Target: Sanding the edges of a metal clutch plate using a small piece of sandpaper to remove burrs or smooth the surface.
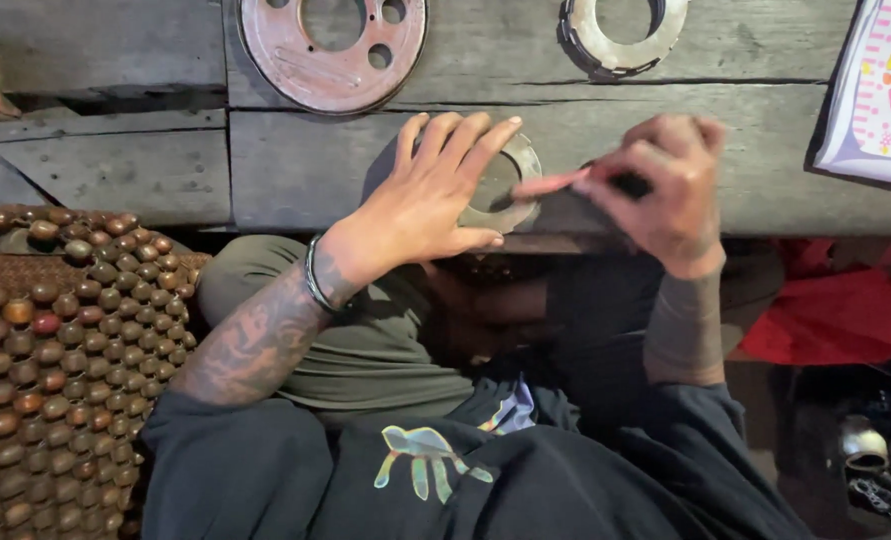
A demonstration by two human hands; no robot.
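The person sits at a worn grey wooden bench, viewed from above. The left hand lies flat on a grey metal ring that rests on the bench near its front edge — fingers extended and spread, palm down, pressing on the ring rather than closing around it. Only the right part of the ring shows past the hand; its centre opening is partly visible. A dark bracelet sits on the left wrist, and the forearm is tattooed.

The right hand is just to the right of the ring, fingers curled round a small dark object whose kind cannot be told — it is blurred and mostly covered. The index finger points left toward the ring's right edge; whether it touches the ring cannot be told.

Further back on the bench lie a reddish, rust-coloured disc with round holes and, to its right, a second grey metal ring, both well apart from the hands. A pale printed sheet lies at the right end. A beaded seat cover of brown wooden beads is at the person's left. Red cloth lies below the bench at right.
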